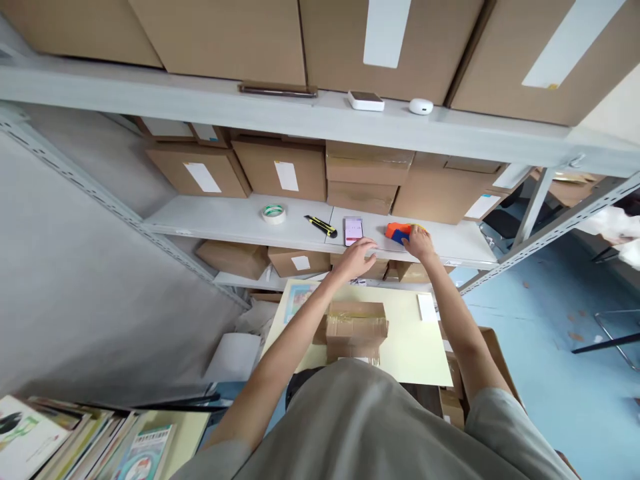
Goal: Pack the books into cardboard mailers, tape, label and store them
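My right hand (421, 244) is closed on an orange-and-blue object (399, 231) at the front of the middle shelf; its exact kind is not clear, and a bit of yellow shows by the fingers. My left hand (357, 259) hovers just in front of the shelf edge, fingers apart and holding nothing. Right beyond it lies a phone (353, 229) with its screen lit. A yellow-and-black utility knife (321, 226) rests left of the phone. Farther left is a roll of tape (273, 213). Below my arms, a taped cardboard box (357, 327) sits on a pale yellow tabletop (413, 347).
Cardboard boxes (280, 167) line the back of the middle shelf (220, 217). The upper shelf beam (200, 100) carries a small white device (366, 101) and a white earbud case (421, 106). Books (95, 440) stand at lower left. A white card (427, 307) lies on the tabletop.
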`<move>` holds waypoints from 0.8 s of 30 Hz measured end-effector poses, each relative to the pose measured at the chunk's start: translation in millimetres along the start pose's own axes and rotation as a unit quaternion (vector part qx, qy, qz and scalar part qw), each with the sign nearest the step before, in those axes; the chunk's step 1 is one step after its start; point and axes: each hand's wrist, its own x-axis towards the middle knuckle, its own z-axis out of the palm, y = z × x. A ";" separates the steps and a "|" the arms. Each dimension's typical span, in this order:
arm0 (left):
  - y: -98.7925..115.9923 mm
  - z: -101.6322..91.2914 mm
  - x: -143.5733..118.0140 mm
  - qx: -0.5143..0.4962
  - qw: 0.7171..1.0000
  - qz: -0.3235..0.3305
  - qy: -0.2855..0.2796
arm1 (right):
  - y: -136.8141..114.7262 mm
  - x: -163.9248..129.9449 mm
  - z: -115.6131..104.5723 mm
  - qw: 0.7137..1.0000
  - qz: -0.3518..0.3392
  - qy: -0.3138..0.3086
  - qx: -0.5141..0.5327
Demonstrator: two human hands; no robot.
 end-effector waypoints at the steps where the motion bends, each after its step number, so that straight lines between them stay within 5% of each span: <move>1: 3.4 1.2 4.9 0.002 1.000 0.002 0.000 | -2.4 5.0 -3.2 1.000 0.009 -0.027 -0.008; 6: 7.9 4.9 1.5 -0.025 1.000 -0.005 0.010 | -7.4 9.2 -7.1 0.998 0.029 -0.052 -0.011; 10: 0.5 15.7 -48.8 -0.095 0.992 -0.071 0.047 | -5.6 -25.8 17.2 0.991 0.057 0.031 0.121; 13: 4.4 31.0 -104.6 -0.183 0.972 -0.118 0.087 | -18.4 -83.8 57.4 0.936 0.015 0.066 0.347; 16: 17.9 43.8 -156.0 -0.238 0.951 -0.153 0.127 | -49.3 -154.9 100.2 0.827 -0.054 0.012 0.560; 18: 26.6 47.9 -183.4 -0.242 0.942 -0.182 0.141 | -73.6 -196.2 122.4 0.784 -0.057 -0.028 0.618; 24: 41.9 44.5 -239.4 -0.236 0.922 -0.274 0.140 | -115.2 -252.6 154.5 0.780 -0.036 -0.062 0.622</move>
